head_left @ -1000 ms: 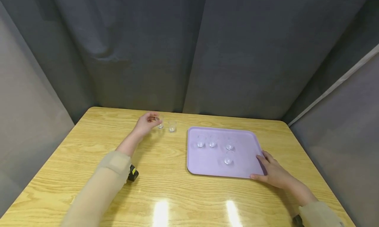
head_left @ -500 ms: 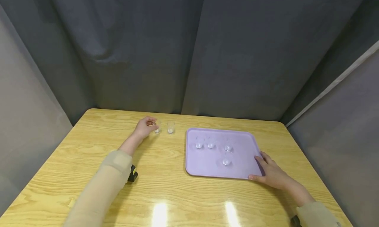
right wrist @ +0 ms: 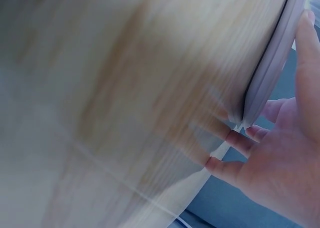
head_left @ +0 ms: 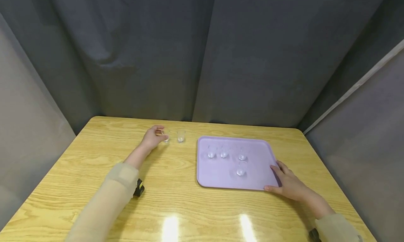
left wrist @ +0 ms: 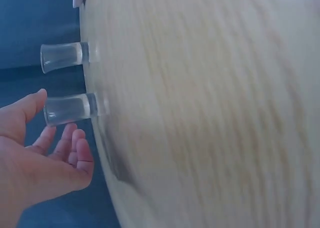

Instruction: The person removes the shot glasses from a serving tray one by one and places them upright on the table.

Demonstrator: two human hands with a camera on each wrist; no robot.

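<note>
My left hand (head_left: 153, 136) reaches to the far middle of the wooden table (head_left: 94, 158). Its thumb and curled fingers (left wrist: 75, 150) close round a small clear glass (head_left: 166, 136) (left wrist: 67, 109) that stands on the table. A second small glass (head_left: 181, 136) (left wrist: 62, 55) stands just to its right, untouched. My right hand (head_left: 288, 185) grips the near right corner of a lilac tray (head_left: 221, 172) (right wrist: 272, 62), with the thumb over the rim and the fingers (right wrist: 232, 138) at its edge. Several small clear glasses stand on the tray, one of them (head_left: 241, 169) nearer than the rest.
Grey fabric panels wall in the table at the back and on both sides. A small black and yellow wrist device (head_left: 139, 188) sits under my left sleeve. Two bright light reflections lie on the near part of the table.
The glass in my left hand has come down a little and now stands level with the glass beside it. My right hand stays on the tray corner.
</note>
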